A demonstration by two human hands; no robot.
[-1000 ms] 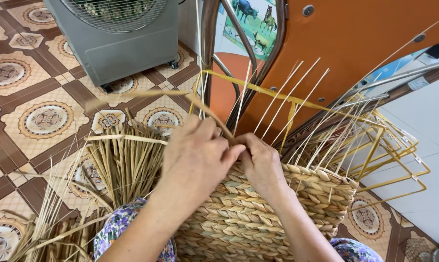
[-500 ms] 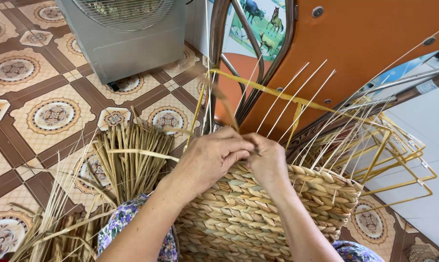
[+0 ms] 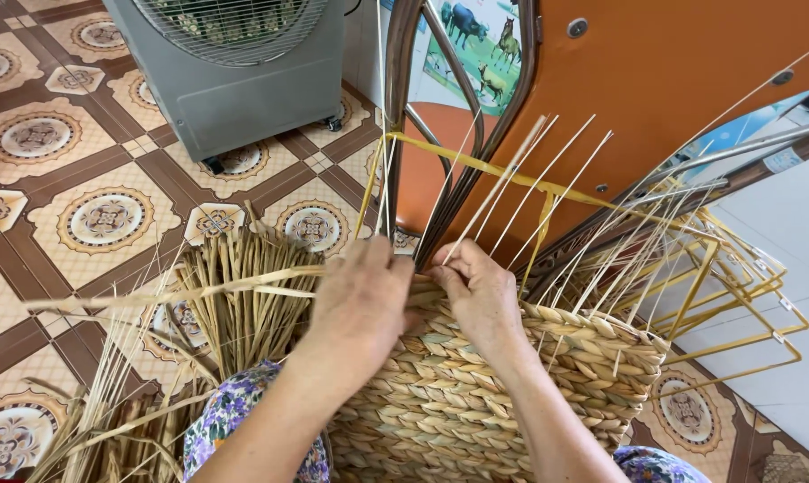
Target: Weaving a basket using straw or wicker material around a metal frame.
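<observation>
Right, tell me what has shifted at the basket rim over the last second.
The left hand has drawn a flat straw strand out sideways to the left, so it now stretches level across the bundle of dried straw; a second ago it arched up over the rim. The right hand stays pinched at the woven basket rim. The yellow wire frames and fan are unchanged.

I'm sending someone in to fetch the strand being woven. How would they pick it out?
Start at the half-woven basket in the person's lap. At its top rim the left hand pinches a flat, pale strand that runs out sideways to the left. Unlike the bundle of reeds standing upright behind it, it lies level across them.
</observation>
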